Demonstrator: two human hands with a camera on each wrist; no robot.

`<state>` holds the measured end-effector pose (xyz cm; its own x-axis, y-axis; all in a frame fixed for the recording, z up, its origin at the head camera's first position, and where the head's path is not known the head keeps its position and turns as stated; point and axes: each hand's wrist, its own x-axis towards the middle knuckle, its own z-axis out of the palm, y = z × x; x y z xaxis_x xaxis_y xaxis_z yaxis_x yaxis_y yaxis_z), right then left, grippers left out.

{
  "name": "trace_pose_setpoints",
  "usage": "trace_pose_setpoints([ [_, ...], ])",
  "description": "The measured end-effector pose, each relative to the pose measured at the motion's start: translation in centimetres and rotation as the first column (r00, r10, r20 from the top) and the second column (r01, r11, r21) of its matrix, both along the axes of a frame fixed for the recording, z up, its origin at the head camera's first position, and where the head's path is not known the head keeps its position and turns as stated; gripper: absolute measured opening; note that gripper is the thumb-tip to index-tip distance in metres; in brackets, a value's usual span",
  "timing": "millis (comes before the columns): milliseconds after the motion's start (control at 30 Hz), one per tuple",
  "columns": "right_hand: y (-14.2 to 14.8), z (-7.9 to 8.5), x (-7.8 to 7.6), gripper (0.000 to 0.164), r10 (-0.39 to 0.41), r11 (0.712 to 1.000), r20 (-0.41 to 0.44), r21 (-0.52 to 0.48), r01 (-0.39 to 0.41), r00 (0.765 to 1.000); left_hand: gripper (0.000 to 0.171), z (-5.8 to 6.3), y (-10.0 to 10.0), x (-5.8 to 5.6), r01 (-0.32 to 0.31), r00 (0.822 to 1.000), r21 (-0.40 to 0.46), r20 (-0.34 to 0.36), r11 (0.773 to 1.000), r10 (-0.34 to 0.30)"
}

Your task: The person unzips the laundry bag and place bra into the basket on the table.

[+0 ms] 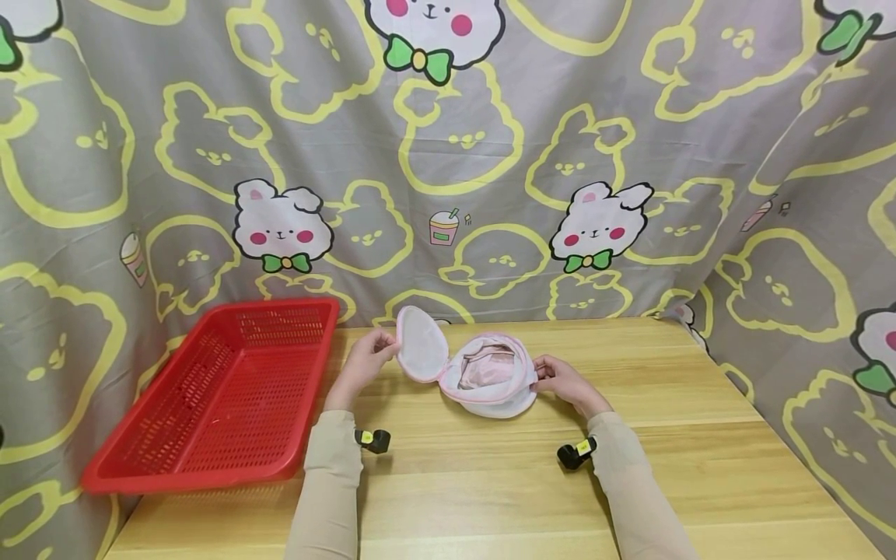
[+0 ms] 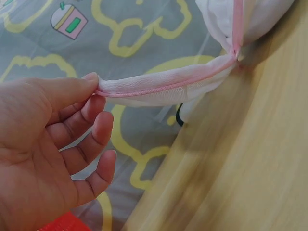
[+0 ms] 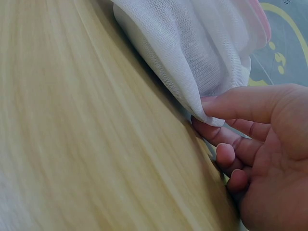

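A white mesh laundry bag (image 1: 498, 407) with pink zipper trim sits unzipped near the back of the table. Its round lid (image 1: 422, 346) is folded out to the left and stands tilted up. My left hand (image 1: 365, 362) pinches the lid's rim between thumb and index finger; in the left wrist view the other fingers curl loosely beside the pink zipper (image 2: 159, 88). On the bag's right side my right hand (image 1: 564, 381) pinches a fold of the mesh (image 3: 192, 62) low down by the tabletop. Pale pink fabric (image 1: 488, 367) shows inside the bag; its kind is unclear.
A red perforated plastic basket (image 1: 301, 435) stands at the left of the wooden table (image 1: 476, 498). Behind the table and along both sides hangs a grey curtain (image 1: 490, 272) with cartoon prints. Each wrist wears a small black camera.
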<state>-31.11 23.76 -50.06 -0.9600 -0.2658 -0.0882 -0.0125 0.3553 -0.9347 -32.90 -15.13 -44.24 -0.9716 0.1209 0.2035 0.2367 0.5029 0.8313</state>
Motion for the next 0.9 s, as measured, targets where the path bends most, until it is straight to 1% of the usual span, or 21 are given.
trace_pose_setpoints([
  [167,0.0,0.0,0.1,0.032,0.006,1.000,0.003,-0.015,-0.006,1.000,0.013,-0.5,-0.3,-0.2,-0.010,1.000,0.003,0.011,1.000,0.010],
  [400,-0.1,0.0,0.1,0.035,0.000,1.000,-0.009,0.002,0.000,1.000,0.014,-1.1,-0.8,-0.7,-0.021,0.999,-0.006,0.042,1.000,0.021],
  [600,0.0,0.0,0.1,0.034,-0.013,1.000,-0.002,0.004,0.013,1.000,0.013,-1.4,-1.1,-0.9,-0.023,0.998,-0.010,0.065,1.000,0.024],
  [767,0.0,-0.2,0.0,0.035,0.004,1.000,-0.012,-0.003,-0.004,1.000,0.012,-1.7,-1.3,-0.8,-0.017,0.997,0.002,0.071,1.000,0.016],
  [900,0.1,-0.1,0.1,0.035,0.017,0.999,-0.023,-0.027,-0.018,1.000,0.011,-2.0,-1.6,-0.9,-0.014,0.998,-0.001,0.061,1.000,0.014],
])
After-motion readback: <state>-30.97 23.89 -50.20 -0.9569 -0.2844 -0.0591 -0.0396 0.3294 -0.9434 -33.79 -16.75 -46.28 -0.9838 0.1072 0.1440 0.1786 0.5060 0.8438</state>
